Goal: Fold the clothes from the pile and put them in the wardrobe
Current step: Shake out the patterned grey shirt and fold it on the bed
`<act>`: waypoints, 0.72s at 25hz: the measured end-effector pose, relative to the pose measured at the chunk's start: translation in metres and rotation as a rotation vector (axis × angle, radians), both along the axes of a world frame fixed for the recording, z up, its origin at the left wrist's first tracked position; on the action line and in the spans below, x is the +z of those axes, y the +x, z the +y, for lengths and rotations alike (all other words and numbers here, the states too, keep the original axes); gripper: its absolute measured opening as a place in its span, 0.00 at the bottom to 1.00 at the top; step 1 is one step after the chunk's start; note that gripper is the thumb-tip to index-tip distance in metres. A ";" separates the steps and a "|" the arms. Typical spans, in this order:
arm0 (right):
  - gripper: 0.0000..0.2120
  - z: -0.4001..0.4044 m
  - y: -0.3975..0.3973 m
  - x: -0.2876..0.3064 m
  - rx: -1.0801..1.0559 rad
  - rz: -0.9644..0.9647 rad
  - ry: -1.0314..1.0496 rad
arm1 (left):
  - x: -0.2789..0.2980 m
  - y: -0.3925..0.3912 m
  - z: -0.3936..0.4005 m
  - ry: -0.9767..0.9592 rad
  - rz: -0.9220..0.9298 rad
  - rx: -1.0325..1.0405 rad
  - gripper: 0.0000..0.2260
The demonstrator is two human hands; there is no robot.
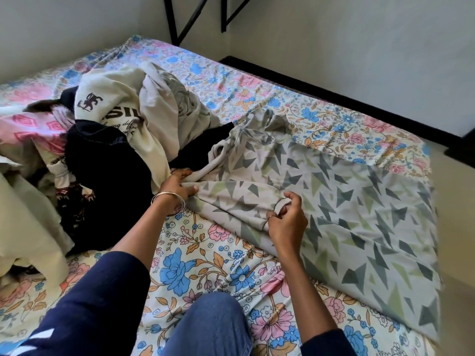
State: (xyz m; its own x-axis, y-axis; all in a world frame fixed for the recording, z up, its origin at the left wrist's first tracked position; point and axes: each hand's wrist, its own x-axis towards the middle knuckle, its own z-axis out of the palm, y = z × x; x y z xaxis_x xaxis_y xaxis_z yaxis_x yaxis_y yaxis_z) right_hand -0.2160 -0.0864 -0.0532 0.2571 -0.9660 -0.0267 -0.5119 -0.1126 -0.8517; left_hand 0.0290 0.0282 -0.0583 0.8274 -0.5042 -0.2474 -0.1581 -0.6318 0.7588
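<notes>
Right now, in the middle of the frame, the left hand [180,186] and the right hand [285,219] each pinch the edge of a soft grey cloth with dark triangle shapes [347,201], spread on the flowery bed sheet [195,265] beside the messy clothes pile [110,134] at the left.

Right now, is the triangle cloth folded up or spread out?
Mostly spread out: the triangle cloth lies flat across the bed, bunched only near both hands.

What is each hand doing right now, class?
Left hand: grips the triangle-print garment at its bunched edge.
Right hand: pinches a fold of the same garment.
</notes>
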 end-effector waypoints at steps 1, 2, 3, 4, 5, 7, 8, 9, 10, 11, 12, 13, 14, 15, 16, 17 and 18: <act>0.27 -0.001 -0.003 -0.001 -0.010 -0.004 0.092 | 0.000 0.000 0.000 0.008 -0.004 0.000 0.26; 0.26 0.000 -0.006 -0.002 -0.013 0.026 0.190 | 0.001 0.001 0.000 0.015 -0.008 -0.004 0.27; 0.25 0.002 -0.009 -0.003 -0.036 0.053 0.240 | 0.001 0.000 0.000 0.019 -0.007 -0.011 0.27; 0.22 0.002 -0.011 -0.003 -0.078 0.078 0.202 | 0.001 0.000 0.000 0.015 -0.002 -0.019 0.27; 0.18 0.000 -0.011 0.000 -0.139 0.069 0.091 | 0.001 0.000 0.000 0.012 0.002 -0.026 0.27; 0.10 -0.011 -0.003 0.015 -0.227 0.001 -0.175 | 0.000 0.001 0.002 0.006 -0.001 -0.040 0.27; 0.09 -0.021 0.003 0.020 -0.187 0.000 -0.252 | 0.000 0.001 0.002 0.000 -0.003 -0.048 0.27; 0.10 -0.032 0.010 0.022 -0.099 0.044 -0.259 | -0.001 0.001 0.002 -0.006 -0.002 -0.052 0.27; 0.12 -0.043 0.016 0.024 0.022 0.130 -0.222 | -0.001 0.001 0.002 -0.013 -0.003 -0.051 0.27; 0.12 -0.055 0.024 0.024 0.160 0.260 -0.158 | -0.001 0.000 0.002 -0.016 0.001 -0.043 0.27; 0.12 -0.065 0.031 0.024 0.300 0.393 -0.080 | -0.001 0.000 0.002 -0.023 0.007 -0.033 0.27; 0.10 -0.074 0.035 0.023 0.409 0.470 0.011 | -0.002 0.000 0.001 -0.032 0.014 -0.029 0.27; 0.07 -0.082 0.039 0.025 0.456 0.486 0.089 | -0.003 0.000 0.001 -0.040 0.021 -0.026 0.27; 0.04 -0.091 0.043 0.027 0.432 0.373 0.176 | -0.004 0.002 0.001 -0.048 0.029 -0.023 0.28; 0.04 -0.096 0.045 0.031 0.341 0.187 0.284 | -0.005 0.002 0.001 -0.059 0.033 -0.021 0.28; 0.07 -0.101 0.045 0.034 0.208 0.008 0.359 | -0.005 0.002 0.001 -0.069 0.037 -0.016 0.28; 0.08 -0.104 0.045 0.033 0.103 -0.074 0.357 | -0.006 0.002 0.001 -0.074 0.036 -0.007 0.27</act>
